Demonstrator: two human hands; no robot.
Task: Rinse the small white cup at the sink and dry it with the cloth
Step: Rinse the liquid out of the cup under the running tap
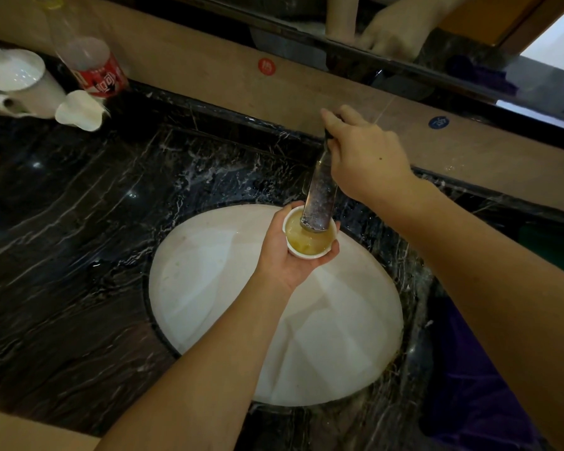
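My left hand [282, 255] cups the small white cup [310, 242] from below, upright, over the white sink basin [215, 281]. Yellowish liquid fills the cup. The chrome tap spout [321, 196] ends just above the cup's far rim. My right hand [365, 157] grips the top of the tap, fingers curled round its handle. A dark purple cloth [469, 395] lies on the counter at the right of the basin, partly under my right forearm.
The black marble counter [62, 239] surrounds the basin. At the far left stand a white lidded teapot [17, 83], a crumpled white paper cup [79, 110] and a clear bottle with a red label [92, 63]. A mirror [404, 37] runs along the back wall.
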